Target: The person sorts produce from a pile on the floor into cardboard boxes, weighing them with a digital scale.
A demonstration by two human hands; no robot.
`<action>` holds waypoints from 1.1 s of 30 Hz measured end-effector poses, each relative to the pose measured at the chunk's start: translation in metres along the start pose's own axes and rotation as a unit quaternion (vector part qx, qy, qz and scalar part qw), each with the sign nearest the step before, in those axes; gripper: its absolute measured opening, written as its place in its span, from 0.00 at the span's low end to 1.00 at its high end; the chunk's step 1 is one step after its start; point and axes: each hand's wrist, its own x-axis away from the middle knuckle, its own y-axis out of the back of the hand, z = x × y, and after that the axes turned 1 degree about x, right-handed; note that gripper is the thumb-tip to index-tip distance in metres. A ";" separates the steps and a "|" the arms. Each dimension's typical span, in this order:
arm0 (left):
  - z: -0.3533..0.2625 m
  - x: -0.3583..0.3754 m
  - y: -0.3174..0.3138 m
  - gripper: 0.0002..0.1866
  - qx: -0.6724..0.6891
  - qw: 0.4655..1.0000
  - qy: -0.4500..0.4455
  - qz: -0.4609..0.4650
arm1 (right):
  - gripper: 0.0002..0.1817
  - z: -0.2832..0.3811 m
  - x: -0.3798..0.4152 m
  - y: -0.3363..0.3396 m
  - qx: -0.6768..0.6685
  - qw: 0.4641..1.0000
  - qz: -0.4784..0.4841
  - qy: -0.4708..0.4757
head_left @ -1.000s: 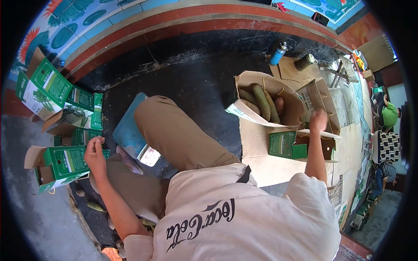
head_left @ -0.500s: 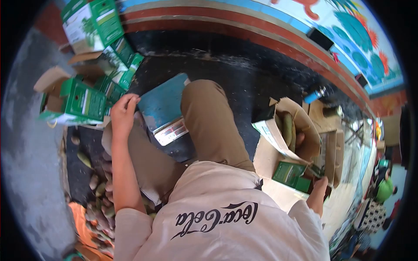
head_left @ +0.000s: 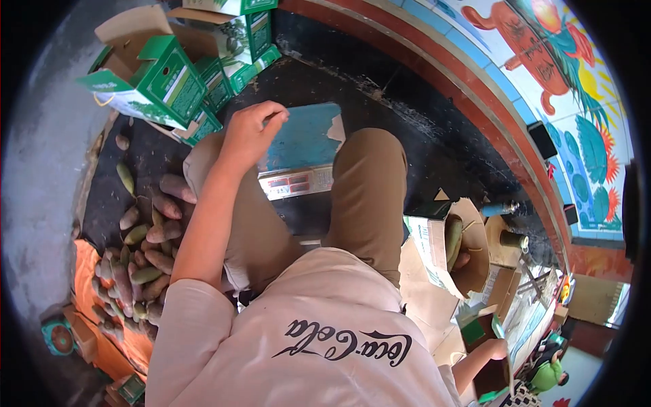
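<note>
My left hand [head_left: 256, 132] hovers over the left edge of a blue-topped weighing scale [head_left: 302, 139], fingers loosely bent and thumb slightly apart, with nothing visible in them. The scale lies between my knees, its label panel facing me. Low on the right, my right hand [head_left: 494, 349] is closed at the edge of a green cardboard box [head_left: 475, 330]; its fingertips are partly hidden. Just beyond it stands an open carton [head_left: 478, 247] with long green and reddish tubers [head_left: 453, 241] inside.
Many loose tubers [head_left: 146, 268] are heaped on the left, partly on an orange sheet [head_left: 87, 264]. Green cartons [head_left: 166, 78] stand at the upper left. A blue bottle [head_left: 498, 209] and a can [head_left: 513, 239] are near the painted wall [head_left: 515, 61]. A person in green [head_left: 546, 374] is at the far right.
The view has turned, so the surroundings have shifted. My left hand has moved rightward to the scale's edge. My right hand and the green box have come lower and nearer my body.
</note>
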 end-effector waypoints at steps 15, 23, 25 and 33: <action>0.005 0.015 0.018 0.07 0.040 0.997 0.003 -0.067 | 0.24 0.075 0.129 0.279 -0.870 0.376 -0.255 0.192; 0.015 0.029 0.033 0.07 0.059 0.988 0.018 -0.141 | 0.19 0.156 0.195 0.369 -0.868 0.298 -0.113 0.380; 0.017 0.030 0.037 0.07 0.075 0.982 0.020 -0.171 | 0.19 0.178 0.219 0.392 -0.863 0.240 -0.019 0.445; 0.025 0.042 0.055 0.09 0.120 0.961 0.057 -0.241 | 0.14 0.280 0.286 0.428 -0.700 0.287 -0.037 0.654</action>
